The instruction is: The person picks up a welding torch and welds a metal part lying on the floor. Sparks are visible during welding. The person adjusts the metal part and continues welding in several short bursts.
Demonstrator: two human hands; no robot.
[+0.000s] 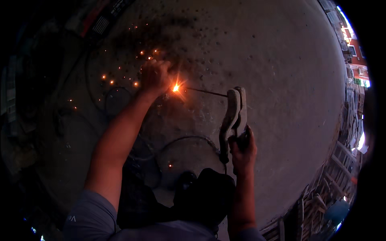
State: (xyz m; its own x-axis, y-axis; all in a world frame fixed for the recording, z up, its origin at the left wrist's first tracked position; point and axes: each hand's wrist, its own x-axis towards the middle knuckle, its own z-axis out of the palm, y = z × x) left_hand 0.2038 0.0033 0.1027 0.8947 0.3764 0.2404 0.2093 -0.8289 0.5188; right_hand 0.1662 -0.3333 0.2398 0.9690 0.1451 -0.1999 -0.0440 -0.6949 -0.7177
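Note:
My right hand (244, 150) is wrapped around a welding electrode holder (232, 110) with pale, worn jaws. From the jaws a thin welding rod (207, 92) reaches left to a bright orange arc (176, 87). Right beside the glow, my left hand (156, 78) is closed, low over the ground; whatever its fingers grip is lost in the dark and the glare. A welding cable (187, 137) curves away from the lower end of the holder to the left. Glowing sparks (111, 82) lie scattered around and beyond my left hand.
The grey ground (289, 100) has dark scorch marks at the far side. A red and black box (100, 24) stands at the far left, with cables near it. Piled timber (317, 201) lines the right edge. Dark cloth (205, 197) covers the bottom middle.

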